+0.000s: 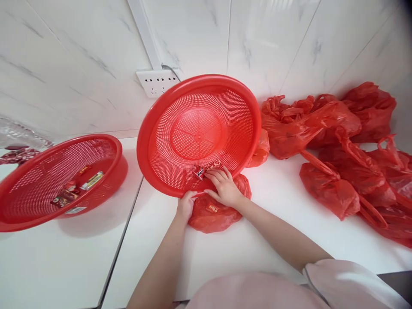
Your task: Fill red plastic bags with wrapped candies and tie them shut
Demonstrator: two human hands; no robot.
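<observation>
A red perforated basket (180,96) is tilted toward me, its lower rim over a red plastic bag (214,219) on the table. My left hand (186,206) is closed on the lower rim, thumb on top, the other fingers mostly hidden. Inside, near that rim, lie small red snack packets (200,171). My right hand (225,189) reaches over the rim, its fingers curled on these packets and its thumb against the edge. The bag sits under both hands, and its mouth is hidden by the basket.
A second red basket (111,148) with a few packets (66,197) stands at the left. Several filled red bags (331,184) crowd the right side. Behind is a tiled wall with a socket panel (154,82). A seam (122,240) splits the white tabletop (154,257).
</observation>
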